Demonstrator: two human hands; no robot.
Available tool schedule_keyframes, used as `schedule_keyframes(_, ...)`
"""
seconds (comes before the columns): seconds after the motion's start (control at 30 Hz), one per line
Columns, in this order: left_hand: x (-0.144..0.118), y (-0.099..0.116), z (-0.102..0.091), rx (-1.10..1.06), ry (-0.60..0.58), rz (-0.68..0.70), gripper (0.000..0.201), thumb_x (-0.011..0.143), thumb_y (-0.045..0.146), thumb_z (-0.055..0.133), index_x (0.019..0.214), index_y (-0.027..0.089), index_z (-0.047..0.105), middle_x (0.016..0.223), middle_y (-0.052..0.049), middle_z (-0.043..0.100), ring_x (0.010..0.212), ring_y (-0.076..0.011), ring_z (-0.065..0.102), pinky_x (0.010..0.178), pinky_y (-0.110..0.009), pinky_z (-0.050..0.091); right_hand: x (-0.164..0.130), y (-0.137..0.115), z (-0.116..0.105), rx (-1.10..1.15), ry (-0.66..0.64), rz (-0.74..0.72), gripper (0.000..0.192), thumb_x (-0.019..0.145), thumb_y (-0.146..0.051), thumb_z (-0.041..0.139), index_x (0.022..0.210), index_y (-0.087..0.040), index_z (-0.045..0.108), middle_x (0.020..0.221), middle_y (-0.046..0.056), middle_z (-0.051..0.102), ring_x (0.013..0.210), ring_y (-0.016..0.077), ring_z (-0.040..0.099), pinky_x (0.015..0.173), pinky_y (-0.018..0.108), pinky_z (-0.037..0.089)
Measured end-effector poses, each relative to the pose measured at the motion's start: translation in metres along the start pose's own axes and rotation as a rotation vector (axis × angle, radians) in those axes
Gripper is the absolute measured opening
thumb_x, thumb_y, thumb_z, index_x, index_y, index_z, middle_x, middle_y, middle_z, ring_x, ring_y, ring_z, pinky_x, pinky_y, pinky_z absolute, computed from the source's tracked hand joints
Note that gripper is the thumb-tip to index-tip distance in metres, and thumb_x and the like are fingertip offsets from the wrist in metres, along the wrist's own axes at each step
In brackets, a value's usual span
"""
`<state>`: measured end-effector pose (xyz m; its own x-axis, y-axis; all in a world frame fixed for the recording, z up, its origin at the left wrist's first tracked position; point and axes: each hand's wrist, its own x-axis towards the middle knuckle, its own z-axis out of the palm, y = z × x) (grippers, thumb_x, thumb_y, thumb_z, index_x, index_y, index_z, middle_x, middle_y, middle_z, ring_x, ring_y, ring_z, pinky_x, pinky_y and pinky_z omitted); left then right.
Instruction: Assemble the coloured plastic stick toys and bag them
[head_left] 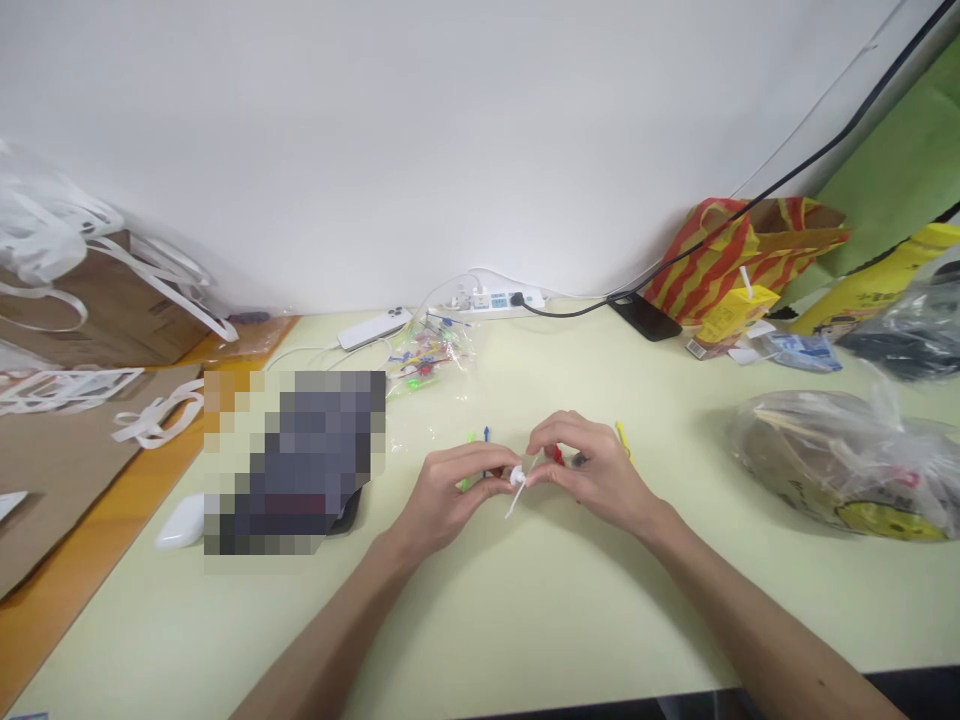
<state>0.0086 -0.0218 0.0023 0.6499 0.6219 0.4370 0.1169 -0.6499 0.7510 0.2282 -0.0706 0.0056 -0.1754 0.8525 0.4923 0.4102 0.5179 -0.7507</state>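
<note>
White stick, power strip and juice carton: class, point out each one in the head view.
White stick (517,496): head view, on its shaft below the fingertips.
Power strip (495,299): head view, middle of its top face.
Juice carton (733,317): head view, yellow front face.

table pale yellow-green | bag red-yellow stripes | power strip white | carton yellow

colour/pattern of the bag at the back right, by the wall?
Red and yellow stripes on the bag; head view, the only one, shows it clearly.
</note>
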Motion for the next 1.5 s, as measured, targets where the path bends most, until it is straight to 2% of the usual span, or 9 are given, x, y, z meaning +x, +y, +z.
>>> schedule_keyframes(0.2,-0.001,0.001,-0.001,-0.004,-0.046,0.025,0.012,0.093,0.02,0.067,0.102,0.022,0.075,0.096,-0.005,0.077,0.087,-0.0168,0.073,0.08,-0.027,0.056,-0.001,0.005,-0.001,-0.062,-0.026,-0.039,0.024,0.09,-0.045,0.072,0.089,-0.022,0.067,0.086,0.004,0.069,0.071,0.016,0.056,0.073,0.034,0.047)
schedule_keyframes(0.43,-0.001,-0.001,0.002,0.054,-0.046,0.126,0.015,0.097,0.02,0.062,0.104,0.021,0.075,0.095,-0.007,0.078,0.087,-0.0188,0.073,0.077,-0.03,0.058,-0.003,0.011,0.0,-0.184,-0.03,-0.164,0.02,0.094,-0.04,0.068,0.088,-0.022,0.064,0.082,0.003,0.069,0.071,0.0169,0.059,0.074,0.035,0.043)
schedule_keyframes(0.67,-0.002,-0.003,0.005,0.076,-0.106,0.099,0.017,0.098,0.024,0.06,0.104,0.021,0.075,0.094,-0.007,0.077,0.083,-0.0186,0.071,0.076,-0.031,0.058,-0.003,0.013,0.0,-0.326,-0.081,-0.236,0.023,0.098,-0.038,0.063,0.082,-0.022,0.062,0.076,0.002,0.067,0.071,0.0166,0.057,0.072,0.035,0.04)
schedule_keyframes(0.73,-0.001,-0.003,0.005,0.114,-0.062,0.123,0.016,0.098,0.022,0.06,0.106,0.021,0.074,0.096,-0.007,0.077,0.085,-0.0185,0.071,0.077,-0.031,0.058,-0.002,0.013,-0.004,-0.338,-0.057,-0.238,0.024,0.097,-0.04,0.064,0.082,-0.022,0.062,0.075,0.002,0.067,0.069,0.0168,0.056,0.072,0.035,0.04)
schedule_keyframes(0.87,-0.001,-0.006,0.004,0.226,0.11,0.199,0.02,0.094,0.018,0.066,0.113,0.023,0.07,0.104,-0.007,0.076,0.096,-0.0196,0.07,0.087,-0.036,0.056,0.003,0.015,-0.026,-0.351,0.04,-0.174,0.019,0.098,-0.036,0.063,0.085,-0.022,0.062,0.08,0.004,0.069,0.074,0.0191,0.059,0.075,0.037,0.04)
schedule_keyframes(0.93,-0.002,-0.011,0.003,0.302,0.127,0.199,0.021,0.093,0.02,0.067,0.113,0.024,0.069,0.105,-0.007,0.076,0.099,-0.0206,0.069,0.091,-0.039,0.054,0.003,0.018,-0.039,-0.413,0.068,-0.114,0.017,0.1,-0.032,0.06,0.086,-0.023,0.063,0.082,0.003,0.071,0.076,0.0201,0.059,0.076,0.039,0.039)
schedule_keyframes(1.07,-0.003,-0.021,0.004,0.42,0.053,0.118,0.017,0.094,0.024,0.066,0.111,0.025,0.07,0.104,-0.006,0.076,0.1,-0.0221,0.067,0.093,-0.042,0.05,-0.005,0.029,-0.047,-0.512,-0.023,-0.091,0.01,0.099,-0.03,0.058,0.095,-0.025,0.066,0.09,0.005,0.074,0.086,0.0236,0.06,0.082,0.043,0.038)
schedule_keyframes(1.23,-0.001,-0.021,0.01,0.464,-0.01,0.069,0.017,0.094,0.02,0.064,0.109,0.024,0.07,0.106,-0.005,0.074,0.1,-0.0219,0.064,0.096,-0.043,0.047,-0.017,0.035,-0.034,-0.543,-0.171,-0.101,0.019,0.096,-0.035,0.064,0.112,-0.025,0.066,0.103,0.007,0.075,0.097,0.0273,0.058,0.09,0.049,0.035)
schedule_keyframes(1.5,-0.001,-0.024,0.008,0.509,-0.068,0.018,0.019,0.094,0.017,0.061,0.109,0.024,0.07,0.109,-0.005,0.073,0.102,-0.0219,0.063,0.105,-0.048,0.043,-0.02,0.034,-0.025,-0.563,-0.247,-0.039,0.01,0.095,-0.029,0.065,0.103,-0.024,0.067,0.099,0.007,0.074,0.097,0.0269,0.057,0.09,0.049,0.032)
